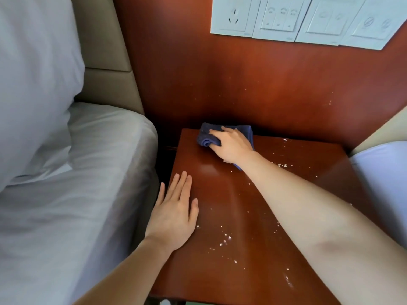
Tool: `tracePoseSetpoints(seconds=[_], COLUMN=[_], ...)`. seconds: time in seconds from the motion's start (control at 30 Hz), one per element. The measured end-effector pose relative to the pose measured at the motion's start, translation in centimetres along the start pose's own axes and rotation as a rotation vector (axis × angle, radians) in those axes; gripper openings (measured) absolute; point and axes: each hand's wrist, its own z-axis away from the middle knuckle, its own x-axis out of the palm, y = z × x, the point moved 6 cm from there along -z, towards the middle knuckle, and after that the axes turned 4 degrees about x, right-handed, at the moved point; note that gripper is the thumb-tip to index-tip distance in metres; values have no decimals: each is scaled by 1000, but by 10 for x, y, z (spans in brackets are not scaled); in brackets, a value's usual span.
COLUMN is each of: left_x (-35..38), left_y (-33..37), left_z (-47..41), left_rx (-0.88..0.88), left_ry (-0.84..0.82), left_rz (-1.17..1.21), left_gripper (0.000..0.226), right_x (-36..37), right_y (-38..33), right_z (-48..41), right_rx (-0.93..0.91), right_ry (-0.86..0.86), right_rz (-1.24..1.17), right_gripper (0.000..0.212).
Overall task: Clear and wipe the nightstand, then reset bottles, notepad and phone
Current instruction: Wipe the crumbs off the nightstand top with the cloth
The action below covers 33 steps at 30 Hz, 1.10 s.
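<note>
A reddish-brown wooden nightstand [231, 205] fills the middle of the head view. Its top bears no bottles, notepad or phone. My right hand [233, 144] grips a folded dark blue cloth [207, 137] and presses it on the far left corner of the top, close to the back panel. My left hand [176, 212] lies flat with straight fingers on the top's left edge. Small white crumbs [224, 241] are scattered over the right and front parts of the surface.
A bed with white sheets [77, 194] and a pillow [37, 84] lies close to the left of the nightstand. A wooden wall panel [264, 84] rises behind, carrying white sockets and switches [286, 18]. Another white bed edge [385, 183] is at the right.
</note>
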Motion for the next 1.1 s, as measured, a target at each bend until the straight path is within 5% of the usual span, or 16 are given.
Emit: tracePoseSetpoints(seconds=[0.6,1.1], left_x=[-1,-1], left_y=[1,2], left_z=[-1,2], left_rx=[-16,-6], left_ry=[-11,26], left_rz=[13,-13], left_gripper=[77,58], right_x=[-44,-59], right_y=[201,255], right_z=[81,146], right_rx=[438,603], right_ry=[79,161], right_rz=[-6,-106], right_gripper=[45,40])
